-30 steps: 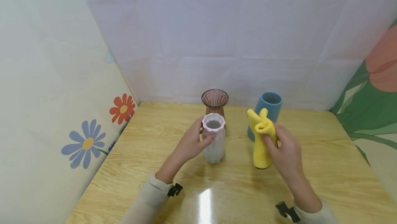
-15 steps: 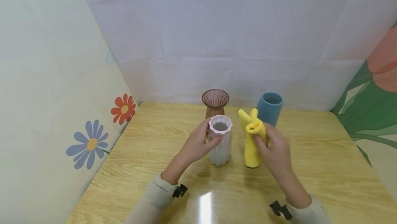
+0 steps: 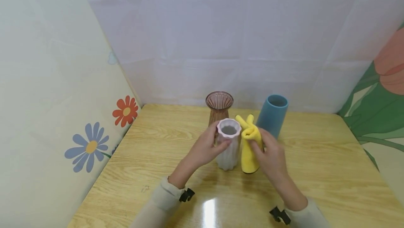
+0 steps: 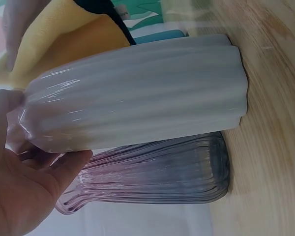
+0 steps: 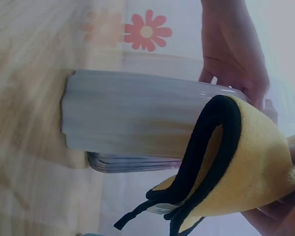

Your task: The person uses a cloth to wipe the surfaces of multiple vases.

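Note:
A white fluted vase [image 3: 228, 156] with a scalloped pinkish rim is gripped near its top by my left hand [image 3: 206, 147]. In the left wrist view, fingers and thumb curl round the neck of that white vase [image 4: 137, 96]; whether its base touches the table I cannot tell. My right hand [image 3: 272, 156] pinches a bunched yellow cloth [image 3: 249, 158] just right of the vase. Black edging and a small label show on the cloth [image 5: 260, 157] in the right wrist view, where it hangs in front of the vase's upper part.
Behind the white vase stands a ribbed pinkish glass vase [image 3: 215, 115], partly hidden. A tapered blue vase [image 3: 272, 118] is behind my right hand. All are on a wood-grain table [image 3: 157, 129], with a white sheeted wall [image 3: 195, 45] at its back.
Both hands have drawn closer together. The white vase has shifted a little to the right in my left hand, while the yellow cloth has come left toward it, uncovering more of the blue vase.

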